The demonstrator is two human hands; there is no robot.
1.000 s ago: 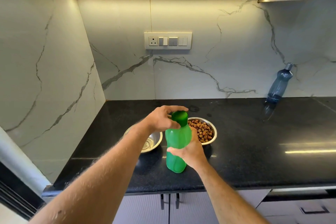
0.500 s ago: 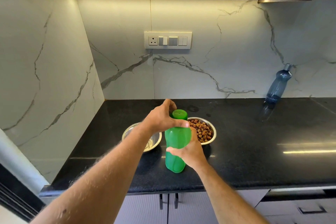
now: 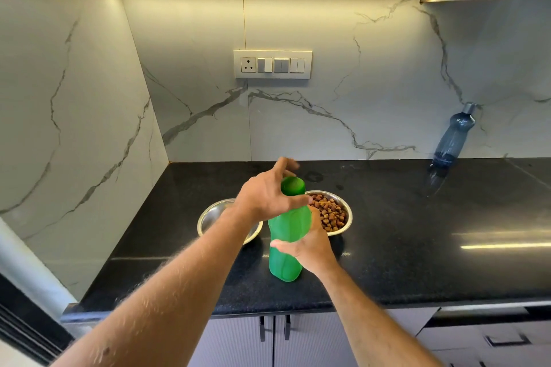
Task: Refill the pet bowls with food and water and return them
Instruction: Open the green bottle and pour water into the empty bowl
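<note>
Now my right hand [image 3: 310, 247] grips the upright green bottle [image 3: 287, 235], while my left hand [image 3: 268, 194] curls loosely around its cap [image 3: 293, 185].

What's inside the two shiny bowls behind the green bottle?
The right bowl holds brown pet food. The left bowl looks empty where it shows, but the left arm covers much of it. The green bottle hides part of each.

Our left hand [image 3: 265, 197] reaches forward with blurred fingers spread and thumb out to the right, while our right hand [image 3: 310, 244] curls into a wrapping grip lower down, both forearms bare and outstretched.
</note>
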